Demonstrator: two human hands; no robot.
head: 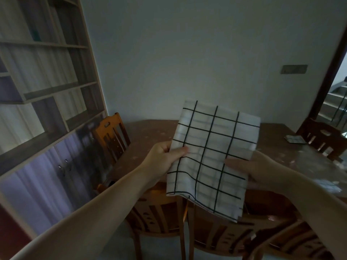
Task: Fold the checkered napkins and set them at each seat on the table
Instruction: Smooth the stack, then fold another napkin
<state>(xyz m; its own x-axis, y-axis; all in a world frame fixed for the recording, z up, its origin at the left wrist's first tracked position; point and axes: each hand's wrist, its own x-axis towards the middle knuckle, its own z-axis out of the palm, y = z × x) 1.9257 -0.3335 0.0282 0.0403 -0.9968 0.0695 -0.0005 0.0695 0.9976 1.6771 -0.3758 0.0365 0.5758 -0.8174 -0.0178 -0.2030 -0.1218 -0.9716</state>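
Note:
A white napkin with black grid lines hangs folded in the air above the near edge of the brown table. My left hand pinches its left edge, thumb on top. My right hand holds the right edge, thumb across the front and fingers behind the cloth. The napkin's lower corner droops over a chair back. A second folded checkered napkin lies flat on the table at the far right.
Wooden chairs stand around the table: one at the far left, one at the far right, and two or three close in front. A tall shelf unit with cabinets lines the left wall. A doorway with stairs is at the right.

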